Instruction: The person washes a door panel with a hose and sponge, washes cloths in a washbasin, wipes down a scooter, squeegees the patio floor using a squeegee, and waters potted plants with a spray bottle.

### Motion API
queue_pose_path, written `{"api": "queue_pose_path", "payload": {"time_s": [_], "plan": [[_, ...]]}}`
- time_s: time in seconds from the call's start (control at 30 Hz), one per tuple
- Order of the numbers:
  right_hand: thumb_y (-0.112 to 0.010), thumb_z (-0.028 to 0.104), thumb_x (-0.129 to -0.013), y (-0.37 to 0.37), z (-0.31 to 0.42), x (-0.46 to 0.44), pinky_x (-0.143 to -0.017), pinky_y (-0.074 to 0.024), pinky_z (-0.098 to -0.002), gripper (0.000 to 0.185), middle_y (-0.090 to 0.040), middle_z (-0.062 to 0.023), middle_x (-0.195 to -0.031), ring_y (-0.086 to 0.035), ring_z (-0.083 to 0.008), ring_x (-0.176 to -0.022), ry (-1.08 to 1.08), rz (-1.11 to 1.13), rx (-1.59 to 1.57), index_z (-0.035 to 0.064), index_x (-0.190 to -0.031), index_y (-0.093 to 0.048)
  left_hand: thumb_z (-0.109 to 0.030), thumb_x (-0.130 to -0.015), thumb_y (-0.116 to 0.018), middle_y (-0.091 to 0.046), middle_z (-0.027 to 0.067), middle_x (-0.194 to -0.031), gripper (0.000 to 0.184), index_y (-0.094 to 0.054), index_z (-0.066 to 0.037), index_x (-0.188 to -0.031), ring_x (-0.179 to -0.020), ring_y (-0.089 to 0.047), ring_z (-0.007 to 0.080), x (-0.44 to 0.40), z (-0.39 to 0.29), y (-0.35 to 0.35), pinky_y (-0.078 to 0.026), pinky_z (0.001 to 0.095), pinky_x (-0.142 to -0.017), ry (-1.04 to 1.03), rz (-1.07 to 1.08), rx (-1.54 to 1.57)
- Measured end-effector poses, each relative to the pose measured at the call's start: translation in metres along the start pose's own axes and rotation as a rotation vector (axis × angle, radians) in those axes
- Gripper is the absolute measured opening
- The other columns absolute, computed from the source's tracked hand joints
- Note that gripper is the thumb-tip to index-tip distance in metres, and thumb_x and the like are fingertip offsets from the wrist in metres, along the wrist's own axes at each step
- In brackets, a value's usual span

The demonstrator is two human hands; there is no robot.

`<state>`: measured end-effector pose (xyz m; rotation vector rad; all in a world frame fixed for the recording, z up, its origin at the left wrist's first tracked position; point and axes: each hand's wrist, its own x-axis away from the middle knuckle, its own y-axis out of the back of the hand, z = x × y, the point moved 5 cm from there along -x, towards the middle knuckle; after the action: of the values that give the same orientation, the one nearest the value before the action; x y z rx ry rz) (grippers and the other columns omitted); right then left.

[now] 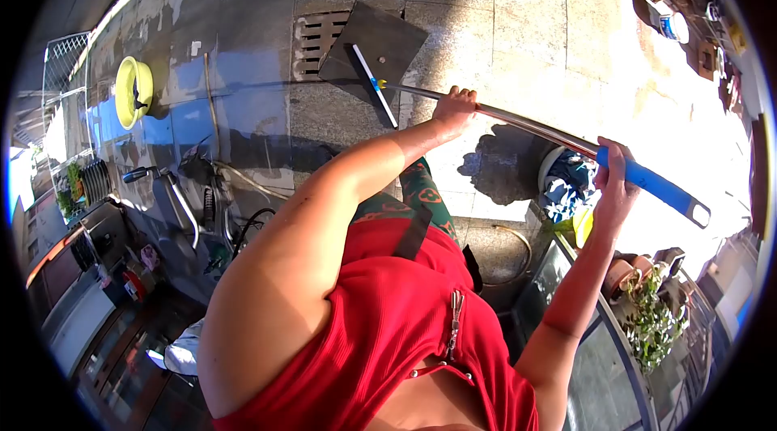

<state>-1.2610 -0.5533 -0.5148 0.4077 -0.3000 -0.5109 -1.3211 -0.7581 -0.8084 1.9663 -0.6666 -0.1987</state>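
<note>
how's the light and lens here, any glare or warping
In the head view, sunlight burns the paving at right nearly white, while the left side is mostly shaded; a hard-edged dark shadow lies beside the clothes. Also in the head view, the wide lens seems to bow the pole, and the picture's corners are black.

A long-handled floor tool [534, 128] with metal pole and blue grip [654, 186] slants, its narrow white-and-blue head [373, 81] over a dark plate [392, 38].
</note>
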Motion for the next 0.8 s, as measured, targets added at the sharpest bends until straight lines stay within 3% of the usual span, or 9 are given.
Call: {"api": "queue_pose_path", "payload": {"time_s": [0.1, 0.17, 0.27, 0.3, 0.37, 0.5, 0.63, 0.7, 0.8], "plan": [[-0.055, 0.024, -0.093, 0.065, 0.013, -0.001, -0.046, -0.0222, -0.0204, 0.027, -0.042, 0.0053, -0.057, -0.033, -0.0035, -0.049, 0.053, -0.247, 0.123, 0.0023, -0.096, -0.07, -0.022, -0.083, -0.057, -0.065, 0.013, -0.092, 0.02, -0.058, -0.005, -0.094, -0.095, -0.059, 0.0318, -0.075, -0.077, 0.003, -0.049, 0.0414, -0.081, -0.095, 0.014, 0.295], [-0.055, 0.026, -0.093, 0.048, 0.036, 0.026, -0.046, -0.0227, -0.0206, 0.028, -0.04, 0.0061, -0.056, -0.034, -0.0039, -0.049, 0.33, -0.257, 0.434, 0.0032, -0.099, -0.07, -0.021, -0.085, -0.054, -0.065, 0.0149, -0.092, 0.015, -0.06, -0.008, -0.09, -0.091, -0.062, 0.0261, -0.163, -0.127, -0.024, -0.051, 0.0358, -0.078, 0.039, 0.041, 0.72], [-0.053, 0.028, -0.094, 0.114, 0.049, 0.042, -0.047, -0.0275, -0.0223, 0.033, -0.039, 0.0059, -0.056, -0.034, -0.0059, -0.048, 0.49, -0.597, 0.532, 0.0011, -0.106, -0.068, -0.018, -0.09, -0.051, -0.062, 0.0062, -0.078, 0.011, -0.06, -0.012, -0.088, -0.088, -0.06, 0.0209, -0.258, -0.29, -0.013, -0.046, 0.0386, -0.087, -0.384, -0.204, 0.468], [-0.053, 0.029, -0.095, 0.166, 0.056, 0.046, -0.049, -0.0304, -0.0239, 0.035, -0.037, 0.0057, -0.056, -0.034, -0.0074, -0.048, 0.317, -0.786, 0.251, -0.0006, -0.108, -0.067, -0.017, -0.086, -0.052, -0.066, 0.0036, -0.087, 0.012, -0.064, -0.017, -0.089, -0.094, -0.06, 0.0209, -0.267, -0.332, 0.021, -0.045, 0.0408, -0.088, -0.357, 0.061, 0.533], [-0.051, 0.033, -0.096, 0.231, 0.078, 0.045, -0.05, -0.0285, -0.0207, 0.041, -0.034, 0.0054, -0.057, -0.033, -0.005, -0.051, 0.229, -0.91, 0.052, -0.0022, -0.113, -0.064, -0.016, -0.085, -0.05, -0.068, 0.0057, -0.092, 0.016, -0.066, -0.015, -0.089, -0.096, -0.061, 0.0239, -0.238, -0.364, 0.061, -0.044, 0.042, -0.089, -0.534, -0.154, 0.254], [-0.051, 0.038, -0.097, 0.291, 0.01, 0.042, -0.049, -0.0271, -0.0178, 0.045, -0.042, 0.0076, -0.062, -0.033, 0.0, -0.053, 0.017, -0.571, -0.194, 0.0013, -0.121, -0.059, -0.015, -0.084, -0.052, -0.068, 0.0087, -0.091, 0.014, -0.065, -0.012, -0.089, -0.094, -0.064, 0.0263, -0.192, -0.299, 0.064, -0.045, 0.0409, -0.088, -0.466, -0.118, 0.294], [-0.06, 0.033, -0.092, 0.165, -0.01, 0.021, -0.051, -0.0332, -0.0178, 0.034, -0.048, 0.0045, -0.065, -0.037, -0.0027, -0.055, -0.075, -0.485, -0.166, 0.0022, -0.105, -0.066, -0.019, -0.077, -0.064, -0.064, 0.0073, -0.083, 0.012, -0.062, -0.011, -0.086, -0.089, -0.062, 0.0277, -0.132, -0.145, 0.035, -0.047, 0.0417, -0.079, -0.339, -0.144, 0.159], [-0.058, 0.03, -0.092, 0.11, -0.011, 0.006, -0.049, -0.0345, -0.0206, 0.034, -0.053, 0.0005, -0.064, -0.04, -0.0049, -0.053, -0.013, -0.228, -0.157, -0.0011, -0.1, -0.067, -0.018, -0.074, -0.064, -0.059, 0.0114, -0.076, 0.014, -0.055, -0.009, -0.081, -0.078, -0.06, 0.032, -0.094, -0.067, 0.033, -0.046, 0.0445, -0.072, -0.32, -0.129, 0.203], [-0.054, 0.031, -0.094, 0.034, 0.001, -0.001, -0.053, -0.036, -0.0199, 0.035, -0.054, 0.0005, -0.065, -0.043, -0.0051, -0.056, -0.079, -0.03, -0.207, -0.0006, -0.098, -0.068, -0.029, -0.083, -0.061, -0.064, 0.0133, -0.084, 0.019, -0.056, -0.01, -0.082, -0.085, -0.063, 0.0338, -0.036, 0.026, 0.052, -0.049, 0.0448, -0.071, -0.094, 0.088, 0.142]]}}
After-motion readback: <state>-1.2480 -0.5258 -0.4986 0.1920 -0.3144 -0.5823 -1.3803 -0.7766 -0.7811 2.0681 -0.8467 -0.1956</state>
